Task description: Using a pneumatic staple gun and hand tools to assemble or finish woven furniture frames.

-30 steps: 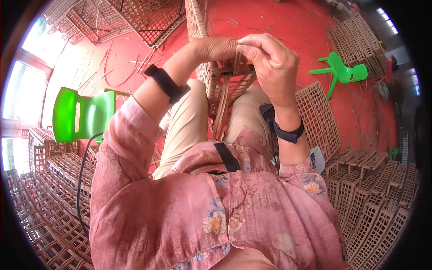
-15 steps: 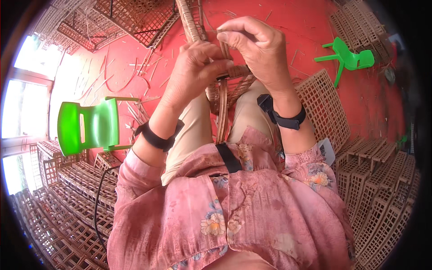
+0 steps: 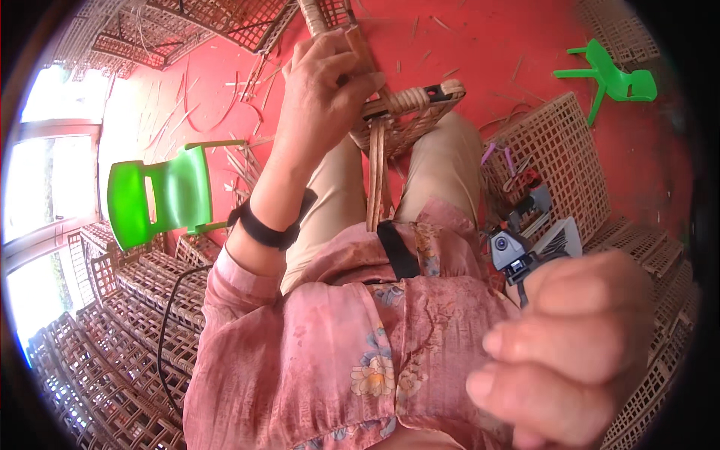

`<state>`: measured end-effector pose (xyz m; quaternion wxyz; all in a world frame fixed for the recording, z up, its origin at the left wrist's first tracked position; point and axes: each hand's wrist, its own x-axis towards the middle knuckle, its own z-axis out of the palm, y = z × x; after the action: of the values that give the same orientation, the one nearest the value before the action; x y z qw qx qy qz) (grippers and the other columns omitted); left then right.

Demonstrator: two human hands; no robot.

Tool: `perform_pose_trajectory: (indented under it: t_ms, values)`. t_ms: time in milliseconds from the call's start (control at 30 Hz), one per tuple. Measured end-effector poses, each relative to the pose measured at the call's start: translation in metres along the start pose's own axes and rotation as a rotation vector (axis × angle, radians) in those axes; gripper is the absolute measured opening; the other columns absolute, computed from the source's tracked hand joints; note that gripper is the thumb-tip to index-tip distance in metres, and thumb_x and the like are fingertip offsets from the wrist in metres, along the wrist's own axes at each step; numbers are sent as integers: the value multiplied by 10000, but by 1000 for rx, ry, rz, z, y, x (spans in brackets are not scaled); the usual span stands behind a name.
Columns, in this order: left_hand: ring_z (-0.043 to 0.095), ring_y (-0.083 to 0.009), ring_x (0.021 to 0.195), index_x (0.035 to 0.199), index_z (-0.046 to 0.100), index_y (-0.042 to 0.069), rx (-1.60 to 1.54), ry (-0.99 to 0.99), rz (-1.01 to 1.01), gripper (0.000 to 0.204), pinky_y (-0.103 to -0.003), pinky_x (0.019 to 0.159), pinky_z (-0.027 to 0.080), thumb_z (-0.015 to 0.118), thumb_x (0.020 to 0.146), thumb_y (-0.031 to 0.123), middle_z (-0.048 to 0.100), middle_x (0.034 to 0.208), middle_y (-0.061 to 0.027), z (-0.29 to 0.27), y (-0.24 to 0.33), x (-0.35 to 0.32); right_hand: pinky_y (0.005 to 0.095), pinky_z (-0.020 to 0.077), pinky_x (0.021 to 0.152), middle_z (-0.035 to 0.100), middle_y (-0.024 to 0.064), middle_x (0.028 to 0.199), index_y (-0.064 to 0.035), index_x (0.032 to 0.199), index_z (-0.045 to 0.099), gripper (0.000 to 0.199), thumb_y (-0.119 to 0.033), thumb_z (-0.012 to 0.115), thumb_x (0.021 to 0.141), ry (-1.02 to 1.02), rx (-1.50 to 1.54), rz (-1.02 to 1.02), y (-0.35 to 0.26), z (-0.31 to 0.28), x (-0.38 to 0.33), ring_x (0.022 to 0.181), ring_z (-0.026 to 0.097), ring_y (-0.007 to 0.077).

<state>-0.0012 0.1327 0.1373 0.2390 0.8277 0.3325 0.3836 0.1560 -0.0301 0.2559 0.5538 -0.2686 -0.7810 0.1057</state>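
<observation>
A partly woven rattan basket (image 3: 401, 139) rests between my thighs, its rim partly wrapped in pale cane and partly bare black frame. My left hand (image 3: 326, 97) is closed round the rim at the far side, with a flat brown strip by its fingers. Several brown strips (image 3: 376, 169) hang from the frame toward my waist. My right hand (image 3: 574, 341) is raised close to the camera at the lower right, slightly blurred. Its fingers are curled in tightly; whatever they hold, if anything, is hidden.
A woven panel (image 3: 551, 157) leans at my right, with hand tools (image 3: 532, 199) beside it. Green plastic chairs stand left (image 3: 161, 195) and far right (image 3: 615, 75). Stacked woven baskets (image 3: 142, 300) line both sides. Cane scraps (image 3: 187, 105) litter the red floor.
My right hand has left the basket rim and swung back to the lower right, toward the camera. My left hand stays at the rim. The wrapped edge and tools have come into sight.
</observation>
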Motion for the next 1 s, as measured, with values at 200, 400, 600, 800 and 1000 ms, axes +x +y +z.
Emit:
perform_pose_trajectory:
  t_ms: [200, 400, 600, 800, 1000]
  values:
    - [547, -244, 1043, 866, 711, -1, 145, -123, -54, 191, -350, 895, 441, 708, 794, 177, 658, 1037, -78, -1, 14, 20, 260, 418, 518, 548, 59, 720, -11, 785, 629, 182, -191, 601, 798, -5, -4, -21, -5, 20, -10, 623, 557, 161]
    - [554, -321, 1079, 862, 743, 41, 135, -132, 30, 190, -414, 930, 444, 684, 767, 193, 661, 1045, -116, 7, 7, 15, 277, 428, 508, 547, 51, 717, -18, 770, 612, 136, -153, 610, 764, -36, -100, -124, -1, 21, -8, 601, 548, 154]
    - [531, -315, 1120, 827, 730, 21, 85, -152, -26, 151, -407, 960, 422, 687, 758, 149, 656, 919, -101, 2, 7, 17, 293, 439, 498, 546, 42, 713, -25, 754, 595, 97, -116, 618, 731, -139, -179, -203, -1, 15, -6, 580, 540, 148]
    - [518, -314, 1149, 807, 717, 13, 101, -155, -6, 132, -419, 977, 419, 679, 769, 134, 652, 934, -96, 0, 17, 16, 307, 448, 489, 545, 35, 710, -30, 741, 581, 79, -85, 625, 703, -255, -210, -377, -3, 10, 8, 562, 533, 143]
    - [515, -320, 1164, 802, 705, -6, 153, -140, 41, 144, -430, 972, 428, 699, 761, 132, 656, 933, -98, 5, 8, 13, 293, 413, 459, 471, 8, 656, -17, 897, 664, 206, -98, 665, 708, -220, 252, -10, 35, 26, -30, 554, 509, 147]
